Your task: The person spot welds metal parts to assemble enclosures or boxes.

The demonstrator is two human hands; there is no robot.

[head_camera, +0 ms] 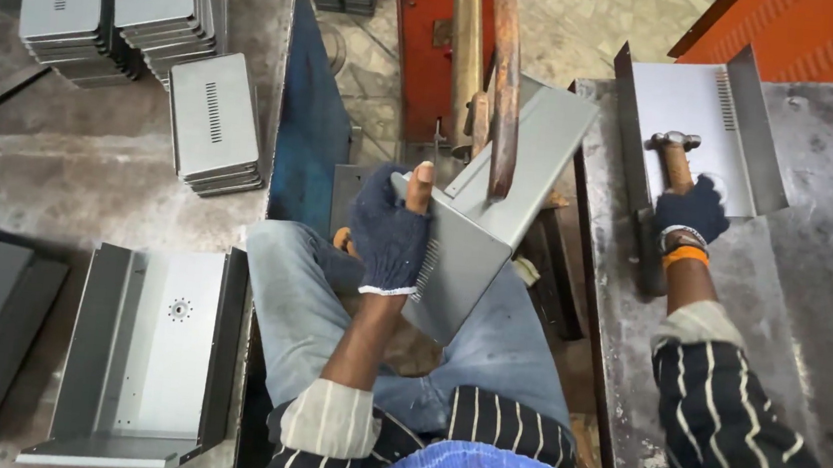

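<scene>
Steel workbench (pixel 813 299) | left hand (pixel 388 234) grips panel (pixel 500 201) | right hand (pixel 692 210) grips hammer (pixel 674 156)

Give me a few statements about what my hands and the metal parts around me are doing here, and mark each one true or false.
1. The left hand holds a bent grey metal panel over the lap. True.
2. The right hand grips a screwdriver. False: it grips a hammer by its wooden handle.
3. The hammer's head rests on an open metal tray on the right-hand table. True.
4. Both hands are bare. False: both wear dark knitted gloves.
5. Stacks of slotted grey covers sit on the left table. True.
</scene>
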